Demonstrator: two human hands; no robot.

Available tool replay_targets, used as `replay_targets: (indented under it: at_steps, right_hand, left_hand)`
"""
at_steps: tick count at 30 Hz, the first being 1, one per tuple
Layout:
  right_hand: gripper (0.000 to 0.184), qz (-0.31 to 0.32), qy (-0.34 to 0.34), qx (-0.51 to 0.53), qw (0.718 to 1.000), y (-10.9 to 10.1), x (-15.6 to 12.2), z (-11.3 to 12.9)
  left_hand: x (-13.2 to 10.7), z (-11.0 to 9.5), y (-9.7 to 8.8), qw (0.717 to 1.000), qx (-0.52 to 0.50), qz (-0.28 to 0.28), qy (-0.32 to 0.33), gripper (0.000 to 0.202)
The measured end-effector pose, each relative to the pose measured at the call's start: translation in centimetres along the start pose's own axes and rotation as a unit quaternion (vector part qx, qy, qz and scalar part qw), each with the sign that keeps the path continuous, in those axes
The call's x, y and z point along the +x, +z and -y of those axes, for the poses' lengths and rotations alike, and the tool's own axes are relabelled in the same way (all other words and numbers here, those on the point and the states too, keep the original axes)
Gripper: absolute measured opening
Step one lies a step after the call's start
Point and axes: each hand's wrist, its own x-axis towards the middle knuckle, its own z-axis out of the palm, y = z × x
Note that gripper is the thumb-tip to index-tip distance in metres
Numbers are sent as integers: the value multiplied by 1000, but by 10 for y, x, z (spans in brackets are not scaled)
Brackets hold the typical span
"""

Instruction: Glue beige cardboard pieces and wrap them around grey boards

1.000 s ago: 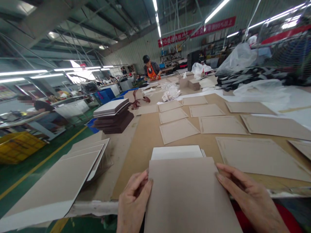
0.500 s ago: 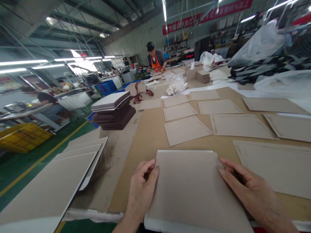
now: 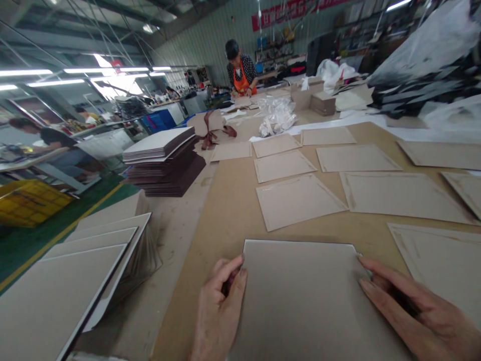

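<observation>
My left hand (image 3: 221, 305) and right hand (image 3: 417, 308) pinch a taupe board (image 3: 300, 301) by its sides; a brown-and-white stack (image 3: 165, 175) stands far left

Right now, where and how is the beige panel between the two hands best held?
Take the beige panel by its left and right edges near the far corners, one hand coming from each side, as the left hand and right hand do. That looks surest: its face appears flat, with nothing raised to pinch, while those edges are exposed; the near end is out of frame.
</observation>
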Motion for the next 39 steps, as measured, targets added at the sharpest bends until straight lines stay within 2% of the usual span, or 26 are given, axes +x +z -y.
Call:
replay_targets:
  at_steps: [5, 11, 17, 24, 30, 39]
  right_hand:
    - [59, 9, -53, -33, 998, 0, 6, -17]
    - [53, -45, -87, -84, 992, 2, -7, 9]
    - [44, -11, -161, -63, 985, -2, -3, 17]
    - [33, -19, -201, -71, 977, 0, -8, 40]
    - [29, -14, -222, -80, 972, 1, -9, 41]
    - [30, -24, -273, -152, 950, 4, -9, 38]
  left_hand:
    - [0, 7, -1, 1000, 20, 16, 12, 31]
    - [0, 14, -4, 997, 52, 33, 41, 29]
    - [1, 12, -5, 995, 68, 15, 64, 27]
    - [5, 18, -11, 992, 98, 30, 80, 28]
    - [7, 22, -10, 987, 121, 21, 102, 29]
    - [5, 14, -6, 986, 117, 20, 119, 28]
